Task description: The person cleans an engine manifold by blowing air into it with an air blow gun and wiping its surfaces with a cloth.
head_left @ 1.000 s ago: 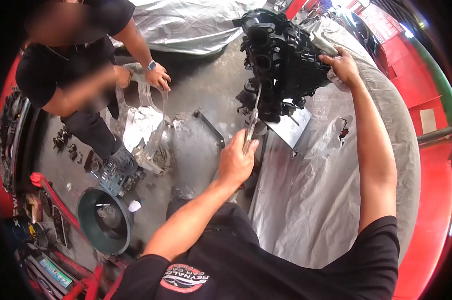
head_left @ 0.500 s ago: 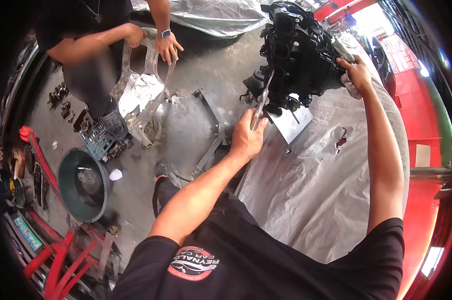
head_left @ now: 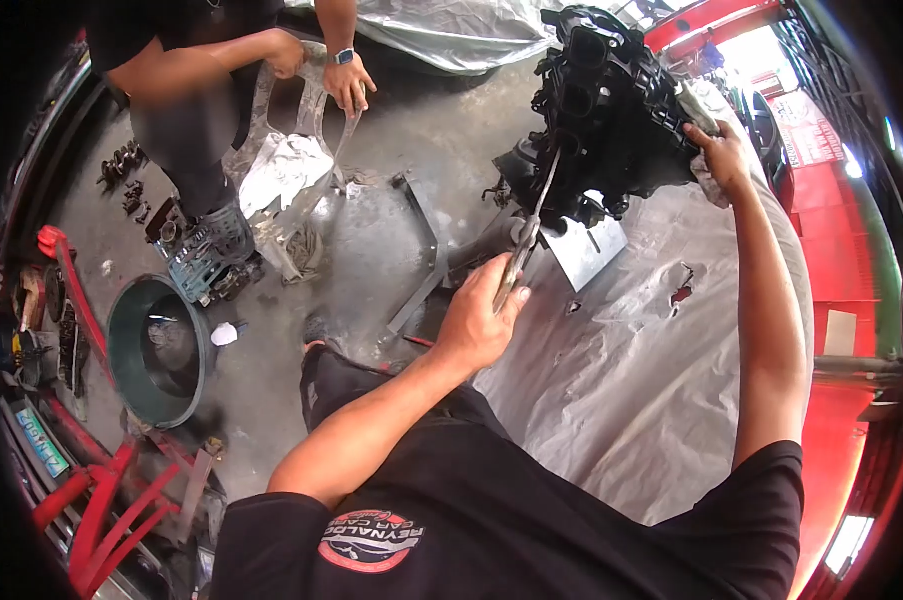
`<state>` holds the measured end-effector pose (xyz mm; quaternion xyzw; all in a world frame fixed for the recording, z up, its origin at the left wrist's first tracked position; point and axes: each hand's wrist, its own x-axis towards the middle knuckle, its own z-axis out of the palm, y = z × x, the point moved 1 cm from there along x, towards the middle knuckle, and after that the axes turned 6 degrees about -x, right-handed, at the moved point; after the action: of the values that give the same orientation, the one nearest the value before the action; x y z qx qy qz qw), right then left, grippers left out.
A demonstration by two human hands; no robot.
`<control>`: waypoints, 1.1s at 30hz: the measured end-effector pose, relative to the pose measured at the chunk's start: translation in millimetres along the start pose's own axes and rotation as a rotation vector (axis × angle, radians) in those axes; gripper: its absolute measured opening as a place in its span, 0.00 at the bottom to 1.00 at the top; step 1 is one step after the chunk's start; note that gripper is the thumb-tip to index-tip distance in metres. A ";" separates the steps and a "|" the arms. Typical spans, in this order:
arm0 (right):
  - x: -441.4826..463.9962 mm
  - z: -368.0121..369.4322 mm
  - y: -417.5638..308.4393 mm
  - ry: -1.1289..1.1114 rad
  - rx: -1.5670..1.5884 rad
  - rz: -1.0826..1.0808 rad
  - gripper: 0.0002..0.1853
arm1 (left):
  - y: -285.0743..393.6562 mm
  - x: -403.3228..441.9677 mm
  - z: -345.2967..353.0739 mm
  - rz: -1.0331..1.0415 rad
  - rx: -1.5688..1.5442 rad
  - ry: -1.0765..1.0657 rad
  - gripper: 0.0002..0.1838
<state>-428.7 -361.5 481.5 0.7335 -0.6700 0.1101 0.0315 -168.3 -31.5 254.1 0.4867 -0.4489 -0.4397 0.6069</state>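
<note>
My left hand (head_left: 480, 318) is closed round the handle of a slim metal tool (head_left: 528, 240). The tool points up, its thin tip in front of the lower openings of a black ribbed engine part (head_left: 622, 120). My right hand (head_left: 720, 158) grips a pale rag (head_left: 705, 110) against the right side of that part. A flat metal plate (head_left: 587, 252) lies just below the part, on a grey cover (head_left: 612, 380). What supports the part underneath is hidden.
A co-worker (head_left: 197, 110) at the upper left rests both hands on a grey plastic chair (head_left: 312, 100) with a white cloth. Below are a metal engine block (head_left: 207, 255) and a green basin (head_left: 122, 350). Red metal stands (head_left: 107, 510) fill the lower left.
The view has shifted, so the engine part appears farther right. My left hand has drawn the tool down and a little left from the part since half a second ago.
</note>
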 end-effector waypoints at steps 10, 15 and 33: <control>-7.2 -1.2 -14.2 0.036 -0.050 0.027 0.38 | 10.4 -9.6 0.3 0.013 0.024 -0.056 0.24; 0.8 2.9 -2.6 0.025 -0.033 0.019 0.41 | 13.7 -7.3 -3.3 0.006 0.035 -0.035 0.23; 11.0 4.3 8.8 0.051 -0.106 -0.016 0.41 | -15.3 28.3 46.9 0.118 0.014 0.085 0.18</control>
<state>-436.0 -373.9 478.6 0.7330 -0.6680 0.0928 0.0883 -209.5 -70.3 248.0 0.4819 -0.4538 -0.3791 0.6466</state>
